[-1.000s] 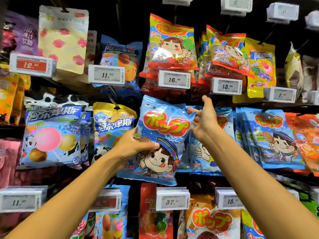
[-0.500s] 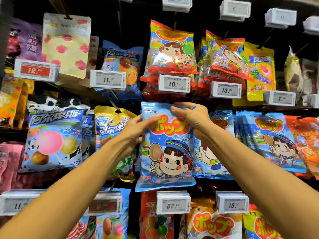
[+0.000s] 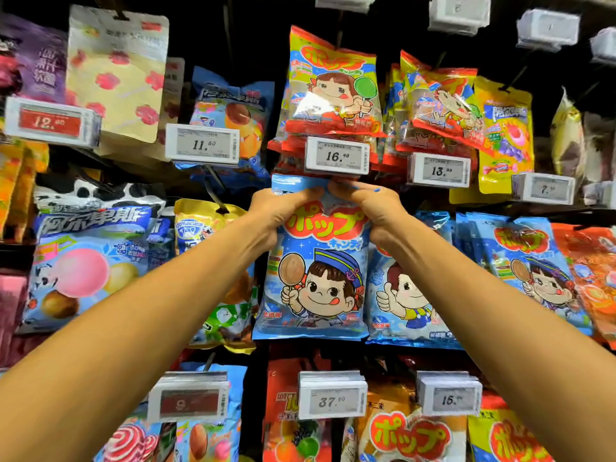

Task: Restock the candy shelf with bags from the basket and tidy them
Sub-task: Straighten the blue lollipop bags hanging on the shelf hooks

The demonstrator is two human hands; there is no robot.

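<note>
At the middle row of the candy shelf (image 3: 260, 45), near its centre, a blue candy bag (image 3: 316, 281) hangs upright, printed with a cartoon child in a sailor cap holding a round brown lollipop. Both hands grip its top edge: the left hand (image 3: 280, 211) has its fingers curled over the upper left corner, the right hand (image 3: 373, 208) has its fingers curled over the upper right part, and the two sets of fingertips nearly meet at the top middle. That top edge sits just under the 16.49 price tag (image 3: 337, 156); whether the bag is on a hook cannot be told, since the hands and the tag cover that spot. Just beside it on the right, partly behind it, hangs a thumbs-up bag (image 3: 403, 295), also blue. Further toward the right edge is a row of sailor-cap bags (image 3: 526, 268) with the same print. On the left, a yellow-topped bag (image 3: 200, 225) is partly hidden behind the left wrist, and beyond it hangs a large lollipop bag (image 3: 90, 261) showing a pink ball. Above the tag hangs a red-and-yellow bag (image 3: 333, 85) with a green lollipop. Below the held bag, on the lower row, stand the 37.20 tag (image 3: 331, 400) and the 15 tag (image 3: 450, 399)
</note>
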